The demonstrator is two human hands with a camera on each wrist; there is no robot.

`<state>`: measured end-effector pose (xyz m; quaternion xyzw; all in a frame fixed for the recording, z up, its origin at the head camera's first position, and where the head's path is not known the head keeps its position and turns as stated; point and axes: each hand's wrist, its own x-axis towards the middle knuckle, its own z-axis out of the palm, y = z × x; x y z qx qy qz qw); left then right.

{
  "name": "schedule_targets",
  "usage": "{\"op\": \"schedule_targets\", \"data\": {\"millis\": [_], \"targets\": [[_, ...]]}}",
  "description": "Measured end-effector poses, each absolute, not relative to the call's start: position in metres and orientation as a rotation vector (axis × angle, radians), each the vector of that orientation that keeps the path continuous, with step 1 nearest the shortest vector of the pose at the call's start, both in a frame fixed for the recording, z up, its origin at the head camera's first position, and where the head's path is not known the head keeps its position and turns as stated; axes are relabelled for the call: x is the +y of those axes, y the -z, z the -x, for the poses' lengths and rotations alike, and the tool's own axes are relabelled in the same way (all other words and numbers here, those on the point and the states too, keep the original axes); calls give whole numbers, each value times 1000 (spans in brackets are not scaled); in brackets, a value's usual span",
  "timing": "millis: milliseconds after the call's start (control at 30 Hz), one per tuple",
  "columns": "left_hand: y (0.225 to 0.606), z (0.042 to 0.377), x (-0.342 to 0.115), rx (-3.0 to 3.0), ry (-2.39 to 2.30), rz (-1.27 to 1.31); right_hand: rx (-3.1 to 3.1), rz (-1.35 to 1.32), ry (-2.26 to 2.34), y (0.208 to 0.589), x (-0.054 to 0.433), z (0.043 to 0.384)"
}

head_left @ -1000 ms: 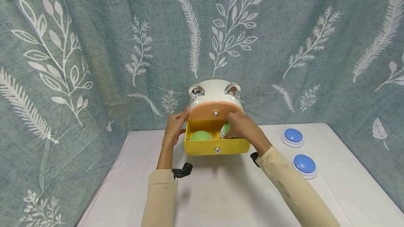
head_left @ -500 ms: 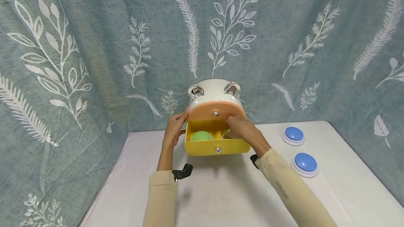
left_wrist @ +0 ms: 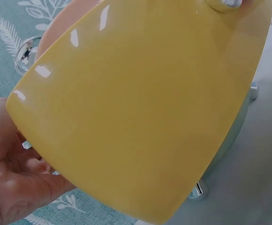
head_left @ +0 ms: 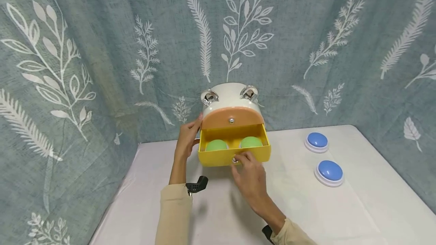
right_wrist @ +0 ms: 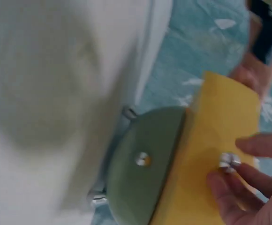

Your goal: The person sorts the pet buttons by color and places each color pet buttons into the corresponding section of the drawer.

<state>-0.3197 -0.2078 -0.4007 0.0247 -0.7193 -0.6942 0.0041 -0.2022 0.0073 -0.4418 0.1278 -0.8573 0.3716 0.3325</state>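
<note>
A small rounded cabinet, with a white top (head_left: 227,93), silver ring-like ears and an orange upper drawer front (head_left: 235,116), stands at the table's back. Its yellow drawer (head_left: 218,158) is pulled out. Inside lie two green-domed, white-rimmed push buttons, one at the left (head_left: 217,145) and one at the right (head_left: 251,142). My left hand (head_left: 186,138) rests against the cabinet's left side; the drawer partly hides its fingers in the left wrist view. Thumb and fingers of my right hand (head_left: 251,179) are round the silver drawer knob (right_wrist: 229,161); how firmly they press cannot be told.
Two blue-domed push buttons, a farther one (head_left: 317,140) and a nearer one (head_left: 329,171), sit on the white table (head_left: 293,203) to the right. Below the yellow drawer is a green front (right_wrist: 147,180) with its own knob. A patterned curtain (head_left: 163,48) hangs close behind.
My right hand has let go of the right green button inside the drawer and come out, down to the knob. That button now shows fully. The left hand keeps its place.
</note>
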Motion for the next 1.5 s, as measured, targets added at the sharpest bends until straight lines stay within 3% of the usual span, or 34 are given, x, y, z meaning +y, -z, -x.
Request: {"op": "schedule_targets", "data": {"millis": [167, 433, 600, 1100, 1333, 1500], "targets": [[403, 319, -208, -2270, 2178, -107, -2258, -327, -965, 445, 1, 217], [400, 322, -209, -2259, 2128, -94, -2267, -323, -1014, 439, -9, 280], [402, 321, -209, -2283, 2138, -127, -2244, -319, -1053, 440, -10, 300], [425, 318, -207, -2256, 2111, 37, -2406, -252, -1174, 478, 4, 290], [467, 312, -199, -2210, 2053, -65, -2438, -298, -1069, 494, -7, 294], [469, 312, -197, -2150, 2018, -108, -2399, -273, -1066, 496, -13, 297]]}}
